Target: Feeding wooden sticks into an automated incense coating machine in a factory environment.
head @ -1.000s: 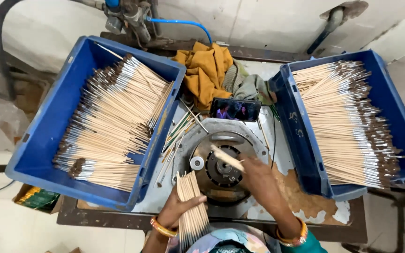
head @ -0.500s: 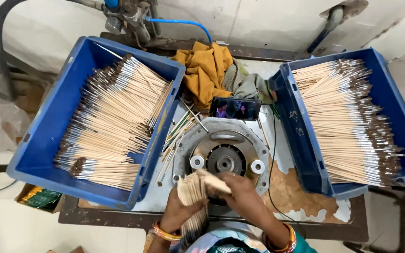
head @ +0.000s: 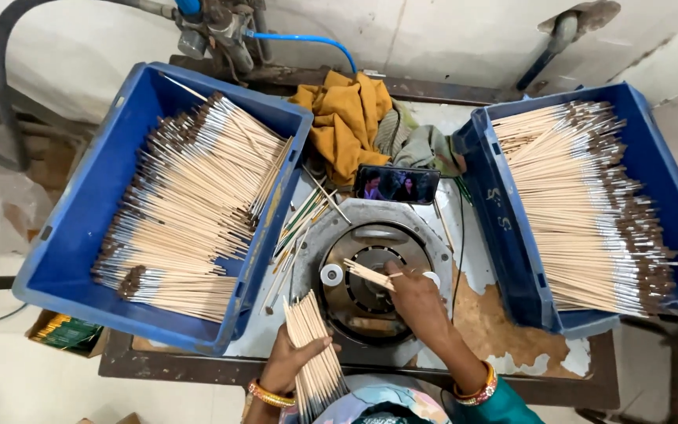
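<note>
My left hand (head: 288, 360) grips a bundle of thin wooden brush handles (head: 313, 349) at the table's near edge, the sticks pointing up and away. My right hand (head: 413, 298) pinches a single wooden stick (head: 369, 275) and holds it over the dark opening of a round metal machine head (head: 370, 284) set in an octagonal grey plate. A blue crate (head: 80, 235) on the left holds several paintbrushes (head: 190, 208) with dark tips. Another blue crate (head: 668, 188) on the right holds a similar pile of brushes (head: 586, 208).
A phone (head: 396, 185) with a lit screen leans behind the machine. A mustard cloth (head: 347, 118) and grey rags (head: 421, 145) lie at the back. Loose sticks (head: 300, 228) rest beside the left crate. A blue air hose (head: 308, 39) and pipes run along the wall.
My right hand drew back to the bundle half a second ago, then reached forward again with one stick over the machine head. My left hand kept the bundle near the edge.
</note>
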